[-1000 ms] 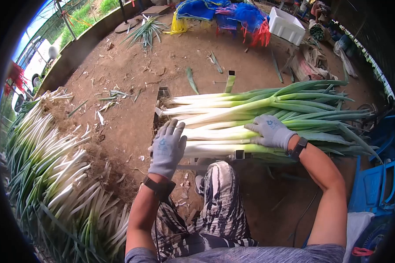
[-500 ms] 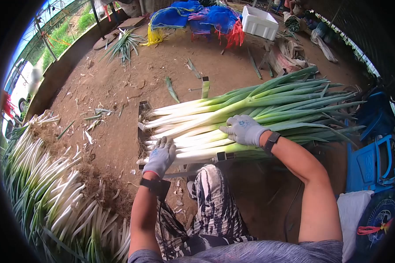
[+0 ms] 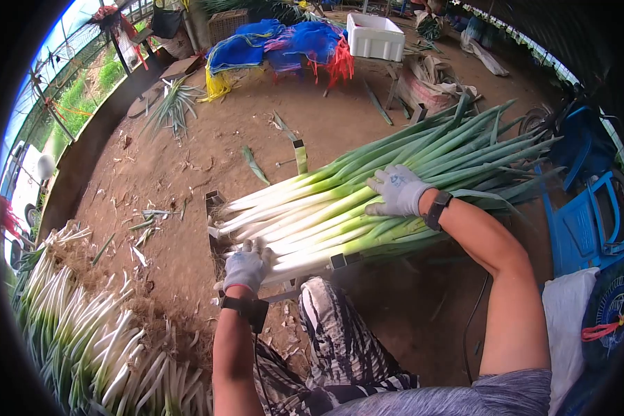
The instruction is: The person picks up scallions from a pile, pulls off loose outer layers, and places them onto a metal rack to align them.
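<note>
A thick bundle of long green onions point(image 3: 312, 225) lies across a low metal rack point(image 3: 213, 222), white root ends left and green leaves right. My left hand point(image 3: 246, 267), in a grey-white glove, rests at the lower left of the white ends, its fingers slightly apart and touching the nearest stalks. Higher and further right, my gloved right hand point(image 3: 400, 191) lies over the top of the bundle where white turns green, thumb and fingers apart. The undersides of both hands are hidden.
A large heap of green onions point(image 3: 97, 333) with roots lies at left. Blue net bags point(image 3: 291, 45) and a white foam box point(image 3: 376, 37) stand at the back. A blue chair point(image 3: 582, 222) is at right. Upright posts point(image 3: 301, 158) edge the rack.
The view has shifted. My right hand has moved a little along the stalks toward the leaves. My left hand's fingers look more bent at the white ends.
</note>
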### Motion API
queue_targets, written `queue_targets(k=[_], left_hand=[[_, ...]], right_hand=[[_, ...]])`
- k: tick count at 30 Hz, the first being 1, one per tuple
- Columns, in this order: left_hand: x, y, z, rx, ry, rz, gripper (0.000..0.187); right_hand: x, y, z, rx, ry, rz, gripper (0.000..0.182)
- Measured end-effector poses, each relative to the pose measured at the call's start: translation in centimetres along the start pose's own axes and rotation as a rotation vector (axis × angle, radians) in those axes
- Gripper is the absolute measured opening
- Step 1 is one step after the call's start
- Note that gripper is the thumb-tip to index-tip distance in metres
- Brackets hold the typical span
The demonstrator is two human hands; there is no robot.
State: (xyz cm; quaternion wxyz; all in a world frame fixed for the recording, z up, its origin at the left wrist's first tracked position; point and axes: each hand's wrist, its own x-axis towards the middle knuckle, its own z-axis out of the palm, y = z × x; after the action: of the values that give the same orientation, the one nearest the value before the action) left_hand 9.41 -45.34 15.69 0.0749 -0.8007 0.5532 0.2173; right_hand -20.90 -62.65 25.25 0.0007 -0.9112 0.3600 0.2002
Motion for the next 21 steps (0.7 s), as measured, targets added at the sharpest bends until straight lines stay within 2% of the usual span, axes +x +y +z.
queue_targets(k=[2,8,9,10,12,13,14,17,18,20,21], left_hand=[[0.7,-0.9,1.3,-0.028,0.048,0.036,0.060],[1.1,-3.1,2.4,-0.207,0.078,0.085,0.061],[2.1,-5.4,4.2,-0.349,0.129,0.240,0.059],[-2.2,-5.5,1.9,-0.636,0.141,0.247,0.055],[-6.8,-7.5,1.8,-0.789,0.302,0.232,0.050],[-9.8,-9.0,2.0,-0.800,0.379,0.261,0.047],[-12.8,-10.9,2.4,-0.812,0.454,0.290,0.045],[-20.5,-16.9,8.0,-0.720,0.550,0.016,0.041],[-23.3,-18.7,10.5,-0.638,0.583,-0.112,0.040],[-29.0,-20.7,16.3,-0.606,0.443,-0.464,0.038],[-31.8,-21.1,20.3,-0.553,0.458,-0.483,0.036]], right_hand=[[0.8,-0.6,0.2,-0.074,-0.084,0.085,0.074],[0.6,-2.2,-0.8,-0.017,-0.051,0.180,0.071],[0.9,-2.1,0.2,-0.044,0.024,0.191,0.069],[1.2,-2.1,1.4,-0.066,0.103,0.203,0.068],[-0.2,-3.6,1.2,-0.028,0.222,0.069,0.056],[-1.0,-4.7,1.4,0.059,0.368,-0.071,0.054],[-1.6,-6.1,1.5,0.123,0.424,-0.126,0.053],[-4.2,-10.7,0.7,0.327,0.559,-0.306,0.046],[-4.7,-12.1,0.9,0.402,0.538,-0.326,0.045],[-4.2,-13.8,3.3,0.463,0.499,-0.382,0.045],[-3.3,-14.0,5.3,0.500,0.487,-0.410,0.045]])
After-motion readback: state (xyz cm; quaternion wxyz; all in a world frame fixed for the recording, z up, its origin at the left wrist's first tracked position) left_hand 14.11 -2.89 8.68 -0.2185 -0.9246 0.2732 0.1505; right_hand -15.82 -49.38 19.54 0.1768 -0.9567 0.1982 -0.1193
